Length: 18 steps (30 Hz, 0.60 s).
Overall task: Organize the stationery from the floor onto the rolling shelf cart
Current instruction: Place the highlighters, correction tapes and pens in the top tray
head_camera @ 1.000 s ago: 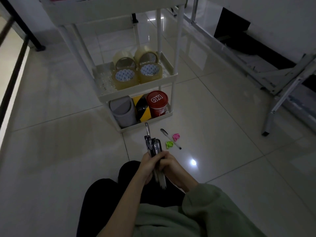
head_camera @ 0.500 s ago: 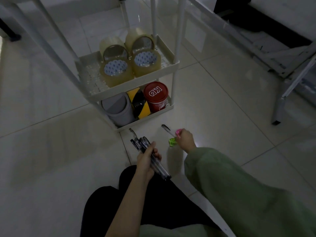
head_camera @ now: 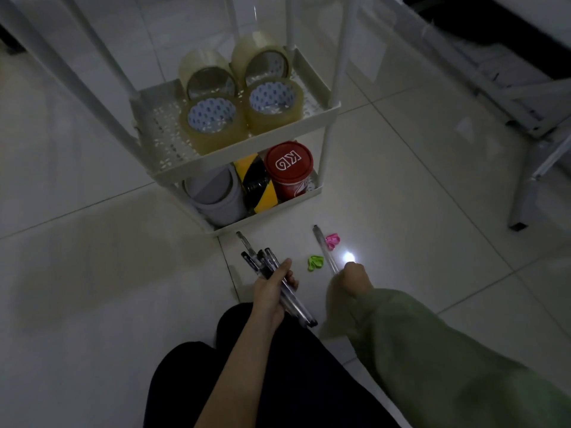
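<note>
My left hand [head_camera: 271,291] grips a bundle of several clear pens [head_camera: 262,262] with black caps, tips pointing toward the cart. My right hand [head_camera: 353,278], in a green sleeve, holds the near end of one more clear pen [head_camera: 323,247] that slants over the floor tiles. A green clip [head_camera: 315,262] lies on the floor between my hands and a pink clip [head_camera: 333,241] lies just right of the pen. The white rolling shelf cart [head_camera: 321,117] stands right in front of them.
Several rolls of clear tape [head_camera: 213,125] fill the cart's middle shelf. Its bottom shelf holds a grey bin [head_camera: 216,196], a yellow-black tape roll [head_camera: 256,186] and a red-lidded tub [head_camera: 289,166]. A metal frame leg [head_camera: 522,193] stands at the right. My dark-trousered knees are below.
My right hand left the pen bundle, reached out to the lone pen on the floor and took hold of its near end. The left hand kept the bundle.
</note>
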Motion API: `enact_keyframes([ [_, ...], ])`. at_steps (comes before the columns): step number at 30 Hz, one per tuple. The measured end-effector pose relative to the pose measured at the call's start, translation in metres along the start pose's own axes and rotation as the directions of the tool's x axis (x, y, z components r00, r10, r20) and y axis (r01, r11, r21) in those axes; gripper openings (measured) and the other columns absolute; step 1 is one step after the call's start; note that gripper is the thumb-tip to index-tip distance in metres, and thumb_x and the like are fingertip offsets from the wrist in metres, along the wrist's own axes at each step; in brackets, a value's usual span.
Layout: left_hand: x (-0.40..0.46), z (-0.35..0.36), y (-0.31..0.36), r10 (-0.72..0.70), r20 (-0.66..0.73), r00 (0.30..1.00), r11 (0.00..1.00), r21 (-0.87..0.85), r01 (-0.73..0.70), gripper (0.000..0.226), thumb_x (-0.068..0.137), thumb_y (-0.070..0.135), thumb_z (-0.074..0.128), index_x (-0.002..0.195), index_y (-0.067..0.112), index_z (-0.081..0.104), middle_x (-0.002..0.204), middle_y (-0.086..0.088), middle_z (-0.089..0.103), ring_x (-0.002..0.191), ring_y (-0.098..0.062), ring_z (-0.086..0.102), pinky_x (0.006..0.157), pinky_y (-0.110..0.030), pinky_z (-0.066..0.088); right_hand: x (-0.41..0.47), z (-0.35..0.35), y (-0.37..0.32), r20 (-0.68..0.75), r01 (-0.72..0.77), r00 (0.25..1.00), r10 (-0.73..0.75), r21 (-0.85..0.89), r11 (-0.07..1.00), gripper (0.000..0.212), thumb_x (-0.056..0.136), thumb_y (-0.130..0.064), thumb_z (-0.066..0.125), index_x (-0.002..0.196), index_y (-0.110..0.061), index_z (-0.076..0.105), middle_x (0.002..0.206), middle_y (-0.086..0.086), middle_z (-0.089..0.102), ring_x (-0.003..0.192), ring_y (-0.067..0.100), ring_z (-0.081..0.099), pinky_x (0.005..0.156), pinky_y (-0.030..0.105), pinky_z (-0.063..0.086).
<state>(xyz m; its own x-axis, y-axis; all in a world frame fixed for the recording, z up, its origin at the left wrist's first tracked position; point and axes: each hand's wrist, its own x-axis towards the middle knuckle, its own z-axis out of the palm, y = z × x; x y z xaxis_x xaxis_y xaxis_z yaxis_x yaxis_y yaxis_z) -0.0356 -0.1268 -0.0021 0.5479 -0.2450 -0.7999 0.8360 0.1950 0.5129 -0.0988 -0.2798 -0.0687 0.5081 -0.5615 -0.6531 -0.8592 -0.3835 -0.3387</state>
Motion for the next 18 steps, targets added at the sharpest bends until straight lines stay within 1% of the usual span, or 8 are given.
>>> enact_keyframes([
  [2, -0.001, 0.006, 0.003, 0.016, 0.003, 1.0, 1.0, -0.001, -0.016, 0.018, 0.084, 0.005, 0.063, 0.072, 0.009, 0.051, 0.039, 0.003, 0.056, 0.034, -0.006, 0.053, 0.042, -0.017, 0.05, -0.016, -0.011, 0.002, 0.063, 0.009, 0.998, -0.023, 0.219, 0.976, 0.017, 0.089, -0.004, 0.052, 0.078, 0.003, 0.063, 0.082, 0.02, 0.063, 0.08, 0.028, 0.062, 0.083, 0.036, 0.052],
  [3, -0.002, 0.01, 0.005, 0.027, 0.011, 1.0, 1.0, 0.004, -0.027, 0.019, 0.085, 0.006, 0.063, 0.071, 0.01, 0.051, 0.038, 0.004, 0.055, 0.033, -0.005, 0.053, 0.043, -0.018, 0.051, -0.028, -0.017, 0.002, 0.095, 0.004, 0.995, -0.04, 0.354, 0.935, 0.019, 0.089, -0.004, 0.053, 0.072, 0.001, 0.061, 0.073, 0.017, 0.06, 0.07, 0.025, 0.06, 0.08, 0.037, 0.055],
  [5, -0.006, 0.017, 0.009, 0.05, 0.028, 0.998, 0.998, 0.03, -0.051, 0.02, 0.086, 0.011, 0.063, 0.07, 0.011, 0.051, 0.04, 0.005, 0.056, 0.036, -0.005, 0.054, 0.05, -0.022, 0.05, -0.057, -0.031, -0.005, 0.173, 0.027, 0.974, -0.149, 0.562, 0.827, 0.013, 0.09, -0.003, 0.053, 0.079, 0.002, 0.058, 0.068, 0.011, 0.056, 0.06, 0.018, 0.055, 0.064, 0.026, 0.056],
  [6, -0.009, 0.022, 0.011, 0.061, 0.035, 0.998, 0.997, 0.047, -0.063, 0.019, 0.086, 0.014, 0.063, 0.071, 0.012, 0.053, 0.044, 0.004, 0.058, 0.04, -0.006, 0.056, 0.054, -0.024, 0.049, -0.074, -0.039, -0.012, 0.201, 0.064, 0.954, -0.224, 0.591, 0.804, 0.01, 0.091, -0.002, 0.053, 0.083, 0.002, 0.057, 0.067, 0.009, 0.055, 0.057, 0.016, 0.053, 0.056, 0.019, 0.054],
  [9, -0.019, 0.034, 0.02, 0.086, 0.086, 0.993, 0.993, 0.073, -0.092, 0.012, 0.087, 0.02, 0.062, 0.082, 0.01, 0.058, 0.073, -0.007, 0.065, 0.066, -0.015, 0.063, 0.061, -0.026, 0.053, -0.113, -0.059, -0.036, 0.197, 0.271, 0.896, -0.397, 0.465, 0.843, 0.016, 0.089, 0.0, 0.051, 0.076, -0.007, 0.055, 0.061, 0.001, 0.056, 0.051, 0.008, 0.054, 0.049, 0.011, 0.047],
  [12, -0.035, 0.045, 0.034, 0.104, 0.193, 0.976, 0.994, 0.021, -0.11, 0.012, 0.09, 0.02, 0.057, 0.092, 0.008, 0.054, 0.087, -0.014, 0.066, 0.065, -0.017, 0.071, 0.057, -0.026, 0.057, -0.133, -0.076, -0.054, 0.12, 0.466, 0.856, -0.503, 0.243, 0.851, 0.012, 0.086, -0.001, 0.052, 0.076, -0.008, 0.054, 0.057, -0.008, 0.055, 0.041, -0.005, 0.054, 0.044, 0.006, 0.04],
  [15, -0.061, 0.054, 0.05, 0.133, 0.243, 0.961, 0.99, 0.017, -0.141, 0.009, 0.088, 0.012, 0.059, 0.092, 0.004, 0.057, 0.069, -0.009, 0.072, 0.055, -0.013, 0.071, 0.05, -0.021, 0.056, -0.15, -0.095, -0.071, 0.07, 0.572, 0.814, -0.577, 0.077, 0.817, 0.02, 0.085, -0.005, 0.053, 0.067, -0.013, 0.048, 0.057, -0.006, 0.048, 0.042, 0.003, 0.048, 0.041, 0.009, 0.035],
  [18, -0.095, 0.068, 0.067, 0.203, 0.249, 0.947, 0.971, 0.075, -0.228, 0.009, 0.085, 0.003, 0.061, 0.076, 0.002, 0.061, 0.048, -0.002, 0.067, 0.043, -0.008, 0.065, 0.044, -0.017, 0.053, -0.174, -0.126, -0.087, 0.115, 0.621, 0.779, -0.616, -0.017, 0.783, 0.022, 0.087, -0.008, 0.052, 0.067, -0.015, 0.049, 0.061, -0.004, 0.046, 0.05, 0.005, 0.044, 0.043, 0.011, 0.036],
])
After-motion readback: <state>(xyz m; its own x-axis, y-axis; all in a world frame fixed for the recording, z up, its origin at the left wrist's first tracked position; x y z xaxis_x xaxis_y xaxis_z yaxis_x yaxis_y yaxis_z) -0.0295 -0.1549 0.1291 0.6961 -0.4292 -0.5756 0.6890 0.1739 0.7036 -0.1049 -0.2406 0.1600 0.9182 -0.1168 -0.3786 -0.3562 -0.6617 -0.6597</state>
